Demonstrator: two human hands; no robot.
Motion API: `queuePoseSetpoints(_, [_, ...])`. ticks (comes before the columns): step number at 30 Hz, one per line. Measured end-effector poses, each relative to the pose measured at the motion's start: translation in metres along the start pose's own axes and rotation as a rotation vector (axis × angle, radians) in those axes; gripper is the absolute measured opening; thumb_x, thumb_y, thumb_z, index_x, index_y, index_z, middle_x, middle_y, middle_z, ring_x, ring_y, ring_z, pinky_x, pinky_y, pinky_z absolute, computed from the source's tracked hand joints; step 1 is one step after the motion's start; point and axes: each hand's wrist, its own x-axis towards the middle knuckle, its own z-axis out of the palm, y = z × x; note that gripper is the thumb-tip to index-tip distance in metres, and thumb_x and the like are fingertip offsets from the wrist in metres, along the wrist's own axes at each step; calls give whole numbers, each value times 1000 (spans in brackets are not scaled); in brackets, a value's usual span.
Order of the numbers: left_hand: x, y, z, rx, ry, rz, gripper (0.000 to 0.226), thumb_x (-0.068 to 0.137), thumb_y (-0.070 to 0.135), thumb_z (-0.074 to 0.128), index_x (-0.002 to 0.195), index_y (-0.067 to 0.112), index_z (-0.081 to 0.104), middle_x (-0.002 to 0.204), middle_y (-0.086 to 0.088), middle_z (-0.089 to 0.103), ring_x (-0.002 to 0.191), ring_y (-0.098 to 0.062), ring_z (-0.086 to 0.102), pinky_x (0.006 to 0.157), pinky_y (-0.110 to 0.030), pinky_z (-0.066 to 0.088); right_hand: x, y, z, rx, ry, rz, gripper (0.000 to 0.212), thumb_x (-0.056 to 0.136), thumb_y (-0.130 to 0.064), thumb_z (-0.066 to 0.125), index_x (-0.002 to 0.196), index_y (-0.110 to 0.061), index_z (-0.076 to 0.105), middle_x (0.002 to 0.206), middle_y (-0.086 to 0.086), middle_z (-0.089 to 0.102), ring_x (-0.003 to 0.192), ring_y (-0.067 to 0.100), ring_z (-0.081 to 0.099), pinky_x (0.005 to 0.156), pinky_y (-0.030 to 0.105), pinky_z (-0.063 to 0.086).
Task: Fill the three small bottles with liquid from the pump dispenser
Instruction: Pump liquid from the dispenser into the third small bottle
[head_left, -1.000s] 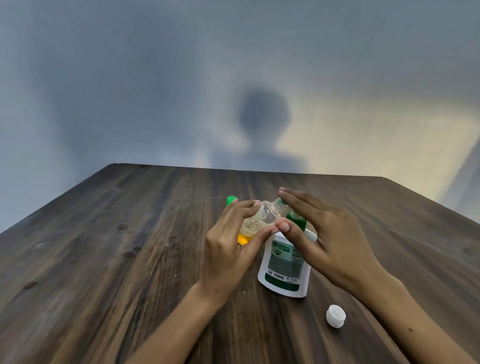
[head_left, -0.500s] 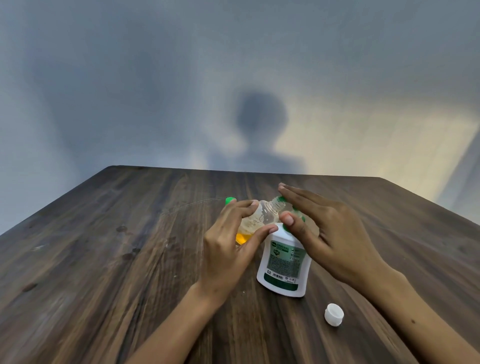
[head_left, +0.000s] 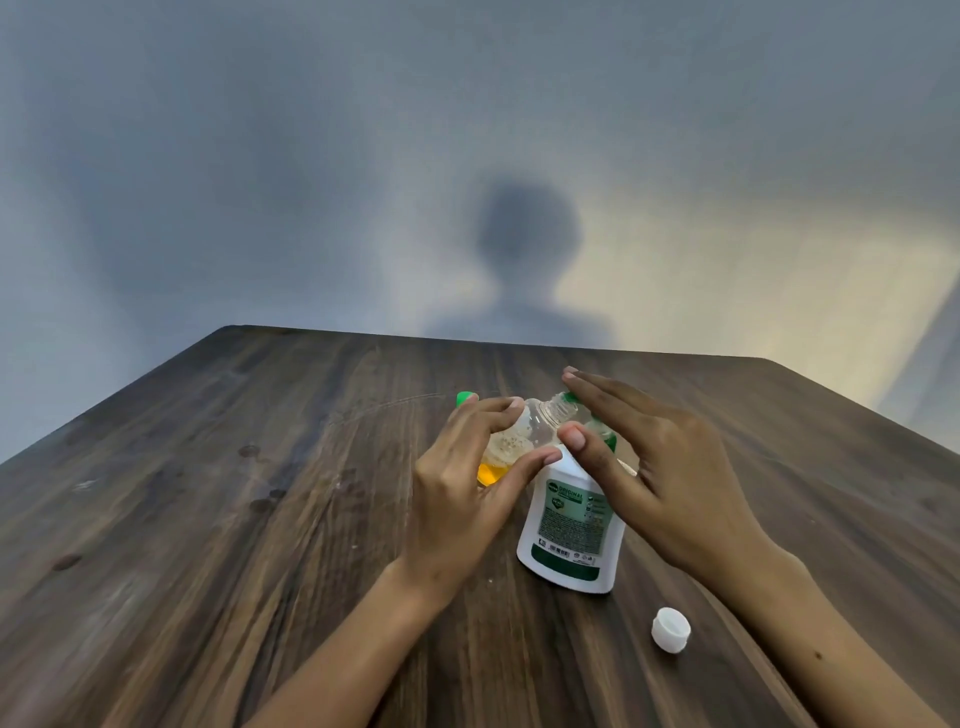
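A white pump dispenser (head_left: 571, 530) with a green label stands on the wooden table (head_left: 208, 519). My right hand (head_left: 654, 467) lies flat over its green pump head, fingers stretched out. My left hand (head_left: 467, 488) grips a small clear bottle (head_left: 540, 421), tilted with its open threaded neck at the green nozzle. Orange liquid and foam sit in the bottle's low end (head_left: 491, 470). A green-capped bottle (head_left: 466, 398) peeks out behind my left fingers; the rest of it is hidden.
A small white cap (head_left: 670, 629) lies on the table near my right forearm. The far table edge meets a grey wall carrying a person's shadow.
My right hand has pushed down on the pump head, and its thumb has shifted slightly. The tilted bottle stays at the nozzle.
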Motion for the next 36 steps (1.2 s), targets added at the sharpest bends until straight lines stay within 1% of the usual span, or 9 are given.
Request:
queuePoseSetpoints(3, [0,-2,0,21,-26,6,49,93,45,55,103,-2,68,111,7,58,116,10,46,102,-23,45,-1,-2,5,-16,3,13,74,89,-72,25,123,-19,65,126,-5,62,114,11,59,86,26,48])
queuePoseSetpoints(6, [-2,-4,1,16,-18,7,43,88,38,62,104,-2,68,111,7,59,120,19,41,102,-22,45,-1,0,1,-22,-12,-1,76,88,-74,25,127,-20,62,129,-7,60,116,8,57,87,22,45])
queuePoseSetpoints(8, [-1,-4,1,7,0,5,45,88,41,62,103,-1,68,111,7,60,120,20,41,103,-22,45,0,2,-3,-11,-25,-16,76,88,-74,24,130,-21,59,133,-7,57,119,6,54,89,21,42])
queuePoseSetpoints(14, [-1,-7,0,9,-21,-1,48,92,43,57,104,-2,68,111,2,64,122,18,42,104,-25,44,-1,-1,4,-14,-3,-5,76,87,-73,30,126,-18,63,128,-6,61,116,7,56,90,24,48])
queuePoseSetpoints(18, [-1,-5,2,-2,-1,-5,49,91,45,59,102,-2,69,110,3,64,120,17,44,104,-23,44,3,2,-2,13,-23,-15,75,87,-73,30,127,-19,62,131,-6,59,119,6,55,93,23,46])
queuePoseSetpoints(22, [-1,-5,2,1,15,-4,49,91,45,58,101,-2,69,110,5,61,115,8,49,104,-23,43,3,0,-2,-19,-8,-13,75,88,-72,27,127,-19,62,131,-5,59,119,7,55,91,20,43])
queuePoseSetpoints(27, [-2,-7,1,24,-8,8,40,87,34,64,103,-2,68,112,5,61,122,18,42,105,-20,41,-1,0,4,-57,-19,-18,75,88,-72,27,126,-18,62,129,-6,60,115,9,58,88,20,43])
queuePoseSetpoints(31, [-1,-6,2,33,8,13,41,85,35,65,100,-3,69,110,6,60,115,7,49,102,-25,46,0,3,-2,-52,-30,-39,75,90,-72,25,132,-19,57,133,-5,57,120,9,54,92,22,41])
queuePoseSetpoints(36, [0,-5,1,31,-14,8,43,89,39,62,102,-2,68,110,0,66,114,6,50,107,-20,40,1,-1,4,-38,3,-9,76,89,-73,24,125,-18,63,127,-4,62,113,11,59,87,22,44])
